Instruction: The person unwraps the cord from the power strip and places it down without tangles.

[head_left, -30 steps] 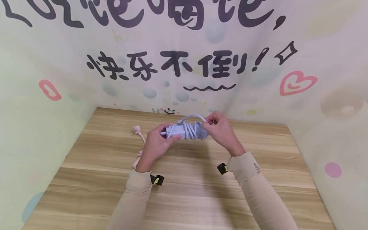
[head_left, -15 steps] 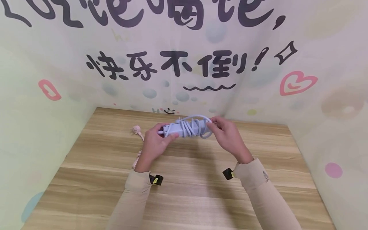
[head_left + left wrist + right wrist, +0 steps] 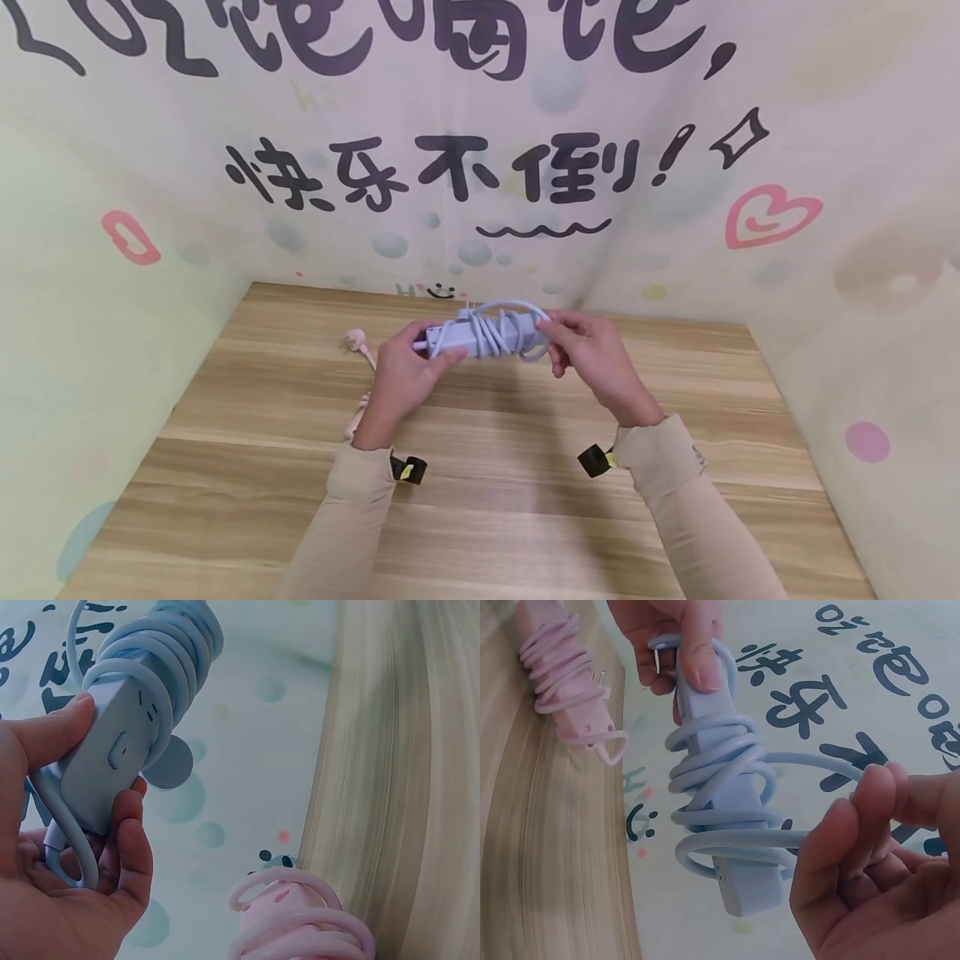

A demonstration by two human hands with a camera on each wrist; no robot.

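My left hand grips one end of a light blue power strip, held above the table. In the left wrist view the thumb lies on one side of the strip and curled fingers on the other. Several turns of cord wrap the strip's middle. My right hand pinches a loop of this cord beside the strip's other end. The right wrist view has that loop running out to the right fingers, which partly hide it. Metal plug prongs stick up behind the strip.
A pink power strip with its cord wound round it lies on the wooden table, left of my left forearm. Its plug points toward the back. A printed cloth wall rises behind the table and on both sides.
My right hand has moved right and slightly down with the cord loop. The strip's right end now shows more, and its wraps look spread apart. The left hand has shifted slightly left.
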